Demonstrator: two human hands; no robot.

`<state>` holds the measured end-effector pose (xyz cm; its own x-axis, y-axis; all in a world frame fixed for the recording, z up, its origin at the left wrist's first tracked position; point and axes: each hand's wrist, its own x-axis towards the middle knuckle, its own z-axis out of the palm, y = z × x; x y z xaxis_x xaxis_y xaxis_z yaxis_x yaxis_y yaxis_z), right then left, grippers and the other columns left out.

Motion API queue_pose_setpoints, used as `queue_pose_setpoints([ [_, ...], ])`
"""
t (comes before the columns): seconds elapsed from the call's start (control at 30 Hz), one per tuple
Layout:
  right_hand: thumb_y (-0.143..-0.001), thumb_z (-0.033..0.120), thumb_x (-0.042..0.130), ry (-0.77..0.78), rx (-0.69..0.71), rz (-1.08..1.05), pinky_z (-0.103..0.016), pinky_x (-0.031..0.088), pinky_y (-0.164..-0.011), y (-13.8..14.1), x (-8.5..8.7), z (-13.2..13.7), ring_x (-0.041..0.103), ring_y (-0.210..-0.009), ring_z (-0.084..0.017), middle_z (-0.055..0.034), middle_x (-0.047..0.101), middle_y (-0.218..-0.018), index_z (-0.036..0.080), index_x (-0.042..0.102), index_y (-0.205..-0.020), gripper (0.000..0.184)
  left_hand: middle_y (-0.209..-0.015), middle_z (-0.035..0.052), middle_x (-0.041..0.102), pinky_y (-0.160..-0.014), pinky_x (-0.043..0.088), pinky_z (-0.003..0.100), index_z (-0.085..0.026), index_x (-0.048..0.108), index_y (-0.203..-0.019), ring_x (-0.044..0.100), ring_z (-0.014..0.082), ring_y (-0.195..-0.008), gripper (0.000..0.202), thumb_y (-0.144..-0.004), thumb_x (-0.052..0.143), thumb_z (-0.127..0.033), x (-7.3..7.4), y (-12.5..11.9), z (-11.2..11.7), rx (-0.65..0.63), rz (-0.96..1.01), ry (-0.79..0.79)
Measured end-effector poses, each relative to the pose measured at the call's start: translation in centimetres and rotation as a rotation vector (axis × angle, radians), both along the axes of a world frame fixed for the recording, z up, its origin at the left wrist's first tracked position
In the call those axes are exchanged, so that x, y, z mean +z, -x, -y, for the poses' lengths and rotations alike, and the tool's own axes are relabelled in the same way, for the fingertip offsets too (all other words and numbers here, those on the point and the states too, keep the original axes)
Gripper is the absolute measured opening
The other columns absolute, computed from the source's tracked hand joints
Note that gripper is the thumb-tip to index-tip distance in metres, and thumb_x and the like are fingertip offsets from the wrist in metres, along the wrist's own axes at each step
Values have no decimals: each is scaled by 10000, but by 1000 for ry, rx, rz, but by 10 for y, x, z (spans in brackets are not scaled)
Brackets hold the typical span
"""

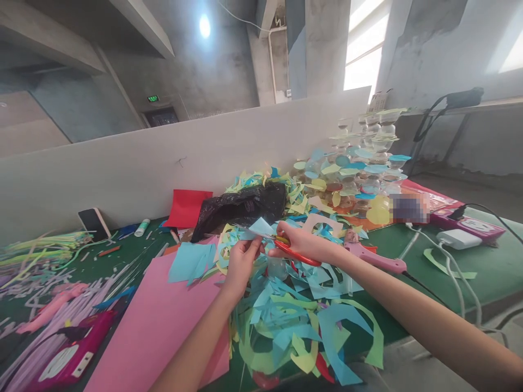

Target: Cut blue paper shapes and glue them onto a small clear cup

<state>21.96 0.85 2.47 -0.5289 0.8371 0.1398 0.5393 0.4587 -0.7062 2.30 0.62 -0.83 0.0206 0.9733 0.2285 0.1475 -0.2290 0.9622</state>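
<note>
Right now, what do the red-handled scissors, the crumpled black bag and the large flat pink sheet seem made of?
Red-handled scissors: probably smooth plastic handles, given their even, bright colour; the blades look metallic grey. Crumpled black bag: thin, glossy plastic film, judging by its wrinkles and highlights. Large flat pink sheet: matt paper or thin card, showing no shine; which is unclear.

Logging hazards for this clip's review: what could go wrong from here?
The scissors in the right hand sit close to the left hand pinching blue paper, so a slip might nick a finger. Paper scraps lie near the pink glue gun; if hot, it might scorch them.
</note>
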Motion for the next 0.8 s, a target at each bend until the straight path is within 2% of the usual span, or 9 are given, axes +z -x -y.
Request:
queue_pose_setpoints([
  [0.2, -757, 666, 609, 55, 24, 23, -260, 350, -558, 0, 2, 2, 478, -620, -156, 46, 517, -716, 240, 320, -957, 553, -564, -12, 512, -542, 296, 235, -153, 578, -574, 382, 97, -542, 453, -766, 620, -562, 1, -2, 2, 10, -14, -17],
  [0.43, -775, 669, 585, 18, 20, -19, -254, 352, -552, 0, -1, 0, 474, -609, -150, 45, 533, -733, 248, 343, -918, 506, -563, -16, 484, -560, 302, 237, -154, 592, -594, 389, 103, -566, 451, -792, 600, -559, -4, 2, -2, -15, -25, -8],
  [0.63, -765, 664, 596, -18, -1, -21, -251, 355, -554, 0, -1, -1, 467, -600, -139, 39, 550, -756, 243, 351, -878, 500, -568, -13, 485, -566, 300, 241, -154, 586, -589, 382, 106, -566, 470, -776, 602, -584, -2, 1, -2, -20, -31, -1],
  [0.8, -768, 688, 568, -27, -35, 32, -250, 322, -522, 0, -1, -1, 435, -556, -139, 60, 508, -645, 244, 382, -900, 499, -582, -6, 518, -572, 318, 240, -153, 597, -598, 409, 112, -575, 464, -758, 621, -588, -5, 1, -3, -12, -14, 7],
])
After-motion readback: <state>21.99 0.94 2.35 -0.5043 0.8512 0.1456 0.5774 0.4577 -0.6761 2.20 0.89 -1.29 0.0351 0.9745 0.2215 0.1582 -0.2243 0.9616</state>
